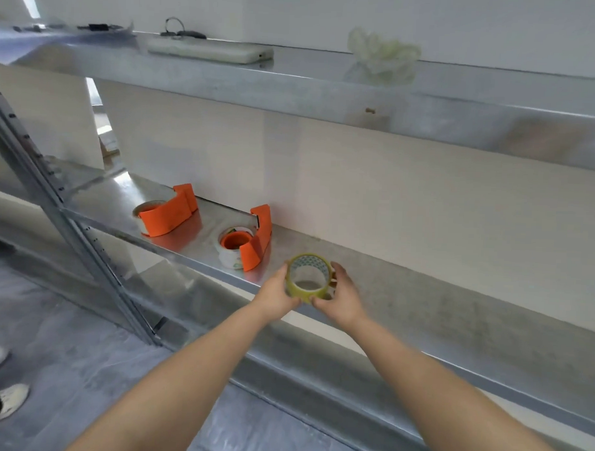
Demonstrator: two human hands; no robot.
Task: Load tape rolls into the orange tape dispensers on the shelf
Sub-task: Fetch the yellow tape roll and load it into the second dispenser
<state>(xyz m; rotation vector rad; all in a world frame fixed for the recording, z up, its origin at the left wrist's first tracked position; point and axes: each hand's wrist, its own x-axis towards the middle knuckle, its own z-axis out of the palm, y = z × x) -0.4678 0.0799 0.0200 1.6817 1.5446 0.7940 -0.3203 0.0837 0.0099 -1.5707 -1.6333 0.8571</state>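
A yellowish clear tape roll [309, 276] is held over the front edge of the middle metal shelf [421, 297], its open core facing me. My left hand [275, 292] grips its left side and my right hand [342, 296] its right side. To the left on the shelf lie two orange tape dispensers. The nearer orange dispenser [255, 240] has a white tape roll on its orange hub. The farther orange dispenser [170, 212] also holds a roll at its left end.
An upper shelf [294, 87] carries a white power strip [211, 50], black clips and cables, and a crumpled plastic bag [383, 53]. A slanted metal upright [70, 217] stands at left. Someone's shoes [3, 400] show on the grey floor at bottom left.
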